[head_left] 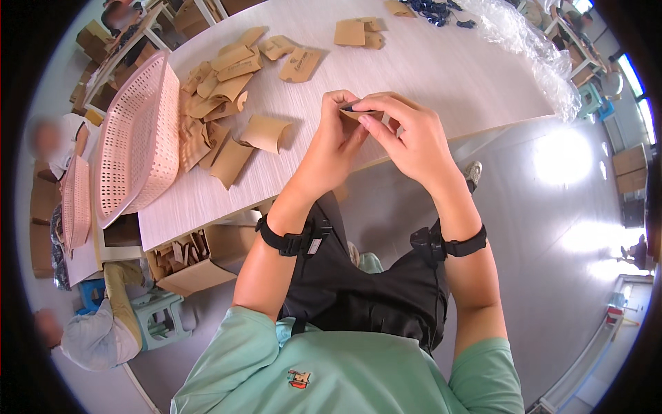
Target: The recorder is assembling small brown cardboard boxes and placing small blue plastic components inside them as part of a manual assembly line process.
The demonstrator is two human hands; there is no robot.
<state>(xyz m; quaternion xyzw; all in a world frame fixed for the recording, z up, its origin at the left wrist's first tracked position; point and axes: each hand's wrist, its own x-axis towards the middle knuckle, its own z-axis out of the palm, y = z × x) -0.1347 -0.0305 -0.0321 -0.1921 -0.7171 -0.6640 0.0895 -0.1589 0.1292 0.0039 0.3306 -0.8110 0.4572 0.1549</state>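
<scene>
Over the table's near edge, my left hand (329, 134) is curled around a small brown cardboard pillow box (354, 116), mostly hidden by the fingers. My right hand (416, 134) meets it from the right, its thumb and fingers pinched at the box's end. A small dark blue item (348, 107) shows at the right fingertips, by the box's opening; its kind is too covered to tell. To the left of my hands lies a loose pile of brown pillow boxes (231, 162), some flattened and some puffed out.
A pink perforated basket (138, 138) leans at the table's left end. Farther back are more brown boxes (350, 32), dark blue pieces (431, 10) and clear plastic wrap (524, 48). An open carton (200, 259) stands below. People sit at other tables on the left.
</scene>
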